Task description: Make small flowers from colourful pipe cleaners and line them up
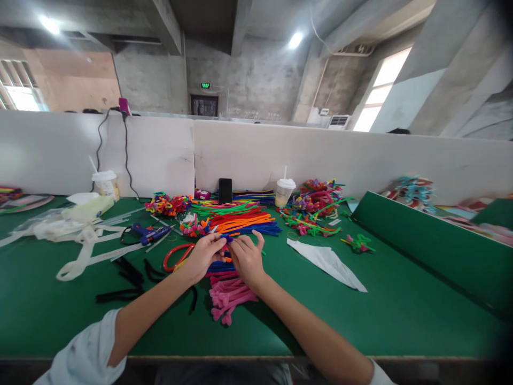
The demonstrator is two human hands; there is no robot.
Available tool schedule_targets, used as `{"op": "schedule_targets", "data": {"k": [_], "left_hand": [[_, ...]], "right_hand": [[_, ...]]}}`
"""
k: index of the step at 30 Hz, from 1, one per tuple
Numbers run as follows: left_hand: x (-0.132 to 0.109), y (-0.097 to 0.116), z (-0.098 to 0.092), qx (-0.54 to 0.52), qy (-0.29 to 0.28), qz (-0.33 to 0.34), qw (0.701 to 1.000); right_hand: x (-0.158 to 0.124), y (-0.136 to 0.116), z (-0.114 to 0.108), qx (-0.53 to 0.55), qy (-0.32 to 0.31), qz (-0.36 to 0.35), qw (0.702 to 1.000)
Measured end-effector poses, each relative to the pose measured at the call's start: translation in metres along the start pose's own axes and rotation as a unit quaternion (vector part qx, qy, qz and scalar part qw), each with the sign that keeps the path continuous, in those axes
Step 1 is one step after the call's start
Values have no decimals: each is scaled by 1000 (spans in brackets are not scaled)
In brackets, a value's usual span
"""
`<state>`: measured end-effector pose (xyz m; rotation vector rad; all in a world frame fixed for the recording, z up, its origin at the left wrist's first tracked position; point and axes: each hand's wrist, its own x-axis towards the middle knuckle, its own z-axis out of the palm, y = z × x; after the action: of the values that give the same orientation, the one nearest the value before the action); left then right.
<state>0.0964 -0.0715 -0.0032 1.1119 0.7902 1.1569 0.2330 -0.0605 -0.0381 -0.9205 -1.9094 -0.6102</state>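
Left hand (204, 255) — narrow grip on a blue pipe cleaner (226, 238); right hand (247, 259) beside it — grip cannot be told; pink pipe cleaners (231, 297) below, on green worktop (385, 305).

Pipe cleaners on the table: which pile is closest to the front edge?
The pink pile, just below the left hand and right hand. The orange pile and the others lie farther back.

Bright ceiling lamps (295, 40) and window (382, 91) glare — edges warped.

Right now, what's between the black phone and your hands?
The head view shows a pile of orange, green and blue pipe cleaners between the phone and your left hand and right hand.
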Motion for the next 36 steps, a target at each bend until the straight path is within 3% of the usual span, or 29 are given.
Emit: {"op": "schedule_targets", "data": {"k": [11,13,16,18,23,25,30,33,36], "left_hand": [[0,3,-1,-29,14,-22,999],[1,2,-2,-17,9,-15,1000],[5,2,-9,17,-8,-10,1000],[8,4,-17,44,-28,-20,998],[14,14,-34,87,-84,-83,989],[15,17,-36,92,-105,-94,986],[17,14,-37,90,-151,-98,979],[20,11,-38,86,-172,-101,976],[21,11,-39,91,-186,-103,973]], "right_hand": [[-1,-2,1,24,5,3,1000],[-1,-5,1,54,-1,29,998],[1,-6,3,149,-37,123,980],[4,-4,3,266,-94,204,937],[12,7,1,569,-245,318,718],[13,9,0,621,-270,328,659],[10,9,-1,679,-310,331,577],[8,9,1,689,-323,345,549],[7,10,1,699,-329,335,540]]}}
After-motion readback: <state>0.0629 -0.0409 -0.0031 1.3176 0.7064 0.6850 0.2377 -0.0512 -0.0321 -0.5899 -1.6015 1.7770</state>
